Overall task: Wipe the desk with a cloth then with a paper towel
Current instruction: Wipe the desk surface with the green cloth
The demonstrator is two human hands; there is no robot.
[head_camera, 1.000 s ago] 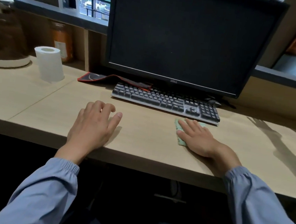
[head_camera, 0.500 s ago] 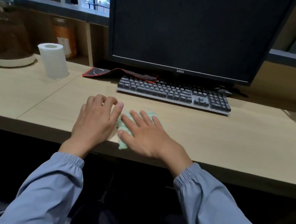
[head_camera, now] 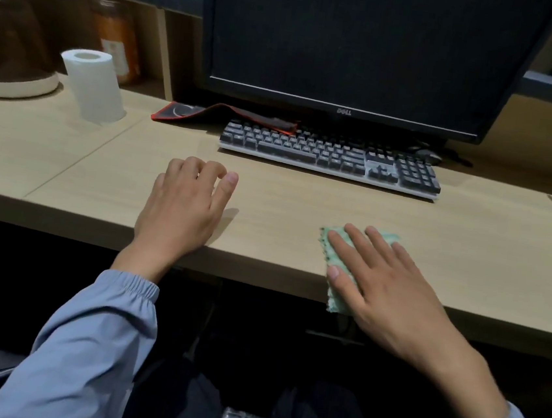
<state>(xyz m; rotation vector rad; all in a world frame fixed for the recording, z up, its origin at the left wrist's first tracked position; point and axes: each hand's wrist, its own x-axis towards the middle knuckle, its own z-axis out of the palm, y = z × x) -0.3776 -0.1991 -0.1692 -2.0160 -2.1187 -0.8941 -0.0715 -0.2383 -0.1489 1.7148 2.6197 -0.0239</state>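
Note:
A small light-green cloth [head_camera: 331, 245] lies at the front edge of the pale wooden desk [head_camera: 285, 203], its lower corner hanging over the edge. My right hand [head_camera: 382, 281] presses flat on it with fingers spread, covering most of it. To the left, my left hand [head_camera: 182, 209] rests palm-down on the bare desk, holding nothing, fingers slightly curled. At the back left of the desk stands a white paper towel roll [head_camera: 93, 86], upright and well away from both hands.
A dark keyboard [head_camera: 328, 154] lies in front of a black monitor [head_camera: 363, 47]. A red-edged mouse pad [head_camera: 223, 114] is bunched behind the keyboard, and a mouse [head_camera: 426, 155] sits at the right. A large brown jar [head_camera: 12, 45] and an orange jar [head_camera: 115, 38] stand at the back left.
My right hand slid the cloth left until it met my left hand, then back to the right along the desk's front edge. My left hand stayed put.

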